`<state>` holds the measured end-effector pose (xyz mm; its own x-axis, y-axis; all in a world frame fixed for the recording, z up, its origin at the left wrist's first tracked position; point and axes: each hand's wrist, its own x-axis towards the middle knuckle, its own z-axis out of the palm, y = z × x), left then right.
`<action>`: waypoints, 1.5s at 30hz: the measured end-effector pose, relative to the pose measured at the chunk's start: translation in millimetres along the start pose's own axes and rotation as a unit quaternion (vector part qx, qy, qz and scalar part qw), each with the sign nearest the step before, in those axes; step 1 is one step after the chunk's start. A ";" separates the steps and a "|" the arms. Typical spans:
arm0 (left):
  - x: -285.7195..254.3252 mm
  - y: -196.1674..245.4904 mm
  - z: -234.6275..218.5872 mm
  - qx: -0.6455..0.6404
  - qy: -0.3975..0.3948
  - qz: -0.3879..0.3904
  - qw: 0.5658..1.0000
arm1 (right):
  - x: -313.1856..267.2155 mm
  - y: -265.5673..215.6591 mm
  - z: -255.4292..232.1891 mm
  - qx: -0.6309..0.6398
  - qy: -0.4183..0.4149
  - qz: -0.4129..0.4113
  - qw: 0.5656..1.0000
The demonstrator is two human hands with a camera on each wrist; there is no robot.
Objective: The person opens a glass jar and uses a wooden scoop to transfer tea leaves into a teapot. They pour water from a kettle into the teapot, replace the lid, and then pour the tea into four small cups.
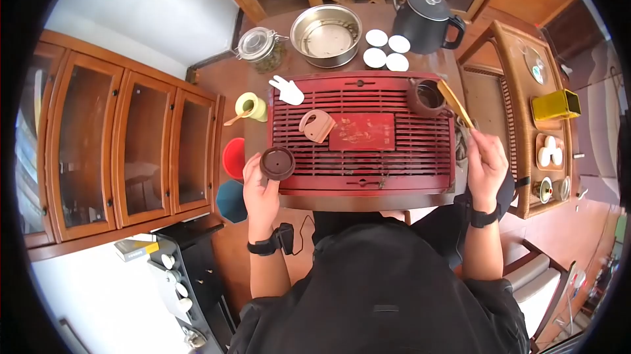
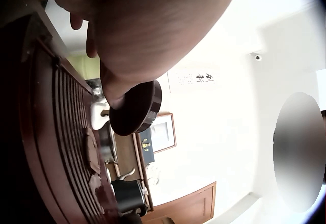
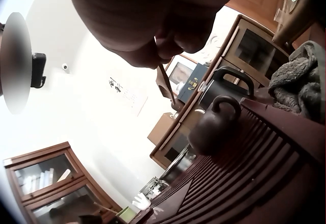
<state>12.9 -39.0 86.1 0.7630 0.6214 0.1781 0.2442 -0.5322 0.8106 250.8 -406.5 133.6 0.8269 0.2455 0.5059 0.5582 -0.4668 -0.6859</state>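
Note:
My left hand [image 1: 257, 183] holds a dark brown teapot lid [image 1: 277, 163] by its edge, over the tray's near left corner. In the left wrist view the lid [image 2: 136, 109] is tilted, with its thumb side nearest the camera. The right hand [image 1: 486, 163] pinches the end of a slim wooden tea scoop [image 1: 456, 104], whose far end reaches over the rim of a dark brown teapot [image 1: 426, 97]. This teapot stands lidless at the far right of the red slatted tea tray [image 1: 361, 188]. In the right wrist view the scoop [image 3: 164, 84] points downward beyond the teapot [image 3: 211, 129].
On the tray lie a pinkish-brown clay piece [image 1: 317, 126] and a white hand-shaped ornament [image 1: 287, 91]. Behind are a lidded glass jar [image 1: 266, 51], a steel bowl [image 1: 327, 35], several white cups [image 1: 386, 50] and a black kettle [image 1: 427, 22]. A green tool holder [image 1: 252, 105] stands left; a grey towel [image 3: 300, 78] lies right.

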 end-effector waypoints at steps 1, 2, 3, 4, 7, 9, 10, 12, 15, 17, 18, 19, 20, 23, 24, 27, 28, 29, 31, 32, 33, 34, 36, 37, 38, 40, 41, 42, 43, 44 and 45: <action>-0.5 -5.0 -0.5 0.014 -0.008 0.001 1.000 | -1.1 -0.2 -2.2 -0.012 0.003 -0.012 1.000; -2.0 -10.1 0.4 0.024 -0.006 0.002 1.000 | -2.1 -1.7 -5.1 -0.014 0.001 -0.007 1.000; -2.5 -12.9 0.7 0.033 -0.008 0.004 0.999 | -3.3 -2.5 -7.1 -0.016 -0.001 -0.002 1.000; -2.9 -14.9 0.8 0.042 -0.011 0.005 0.999 | -5.6 -0.8 -7.9 -0.013 -0.001 0.007 1.000; -2.2 -22.1 2.0 0.056 -0.018 -0.004 0.998 | -8.3 -1.1 -9.2 -0.012 0.002 0.012 1.000; -1.1 -23.8 2.9 0.058 -0.018 -0.011 0.998 | -9.2 -1.4 -9.3 -0.016 0.001 0.015 1.000; -0.5 -25.4 4.3 0.047 -0.015 -0.017 0.999 | -9.3 -2.8 -8.9 -0.021 0.000 0.015 1.000; 0.9 -29.4 7.4 0.028 -0.008 -0.030 0.999 | -9.2 -4.4 -7.7 -0.024 0.002 0.007 1.000; 1.3 -28.1 7.9 0.006 0.000 -0.027 1.000 | -10.1 -5.6 -6.1 -0.023 0.007 -0.012 1.000; 0.6 -36.4 10.7 -0.009 -0.003 -0.027 1.000 | -10.4 -6.0 -5.4 -0.021 0.008 -0.021 1.000; 0.1 -40.3 11.9 -0.017 -0.004 -0.027 0.999 | -10.4 -7.0 -5.0 -0.023 0.008 -0.021 0.999; -0.3 -41.4 13.1 -0.057 -0.006 -0.039 0.998 | -10.1 -8.4 -4.6 -0.025 0.007 -0.022 0.999; -0.5 -41.6 15.1 -0.097 -0.007 -0.050 0.994 | -9.7 -9.3 -4.0 -0.026 0.007 -0.023 0.999; -0.3 -45.5 15.0 -0.123 -0.021 -0.044 0.991 | -10.1 -10.3 -2.5 -0.023 0.010 -0.019 1.000; -0.4 -46.3 14.4 -0.116 -0.028 -0.035 0.992 | -10.0 -10.5 -2.0 -0.023 0.011 -0.021 0.999; 1.1 -43.9 14.5 -0.134 -0.035 -0.057 0.989 | -9.8 -11.7 0.0 -0.021 0.016 -0.027 0.999; 1.8 -42.5 14.4 -0.135 -0.035 -0.058 0.989 | -10.1 -12.3 0.6 -0.020 0.017 -0.028 0.999; 2.1 -40.9 14.3 -0.135 -0.035 -0.060 0.988 | -10.3 -12.6 1.0 -0.020 0.017 -0.029 0.999; 2.0 -41.9 15.0 -0.144 -0.038 -0.064 0.987 | -9.8 -12.7 1.0 -0.020 0.017 -0.035 0.999; 1.3 -46.0 15.5 -0.153 -0.040 -0.067 0.985 | -9.6 -12.8 0.6 -0.021 0.016 -0.038 0.999; 0.8 -50.1 15.9 -0.161 -0.042 -0.070 0.984 | -9.5 -13.1 0.2 -0.020 0.016 -0.038 0.999; 0.4 -53.8 16.2 -0.160 -0.043 -0.068 0.984 | -9.5 -13.5 -0.1 -0.019 0.016 -0.037 0.999; -0.4 -60.2 16.7 -0.157 -0.047 -0.064 0.984 | -10.0 -13.4 -1.1 -0.018 0.018 -0.033 0.999; -0.8 -62.0 17.1 -0.168 -0.047 -0.068 0.982 | -10.5 -12.8 -1.3 -0.019 0.019 -0.030 0.999; -1.1 -63.3 17.7 -0.178 -0.047 -0.072 0.980 | -11.0 -12.2 -1.6 -0.019 0.019 -0.027 0.999; -1.0 -63.3 17.8 -0.190 -0.049 -0.078 0.978 | -11.8 -11.1 -1.8 -0.019 0.019 -0.024 0.999; -1.0 -61.6 16.7 -0.190 -0.051 -0.081 0.977 | -12.4 -10.8 -2.1 -0.019 0.019 -0.023 0.999; -1.1 -60.0 16.0 -0.191 -0.052 -0.083 0.977 | -12.8 -10.5 -2.3 -0.017 0.018 -0.021 0.999; -0.7 -58.9 16.4 -0.194 -0.045 -0.086 0.976 | -13.1 -10.3 -2.2 -0.015 0.018 -0.020 1.000; -0.1 -57.7 17.1 -0.196 -0.038 -0.088 0.976 | -13.5 -10.1 -2.1 -0.014 0.018 -0.018 1.000; 0.2 -56.8 17.5 -0.199 -0.032 -0.090 0.975 | -13.9 -9.6 -2.1 -0.015 0.017 -0.018 1.000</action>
<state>9.7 -18.7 30.4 0.7674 0.6410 -0.0123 0.1358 -0.1437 0.9803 233.8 -407.2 134.3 0.8037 0.2342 0.5470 0.5845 -0.4829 -0.6521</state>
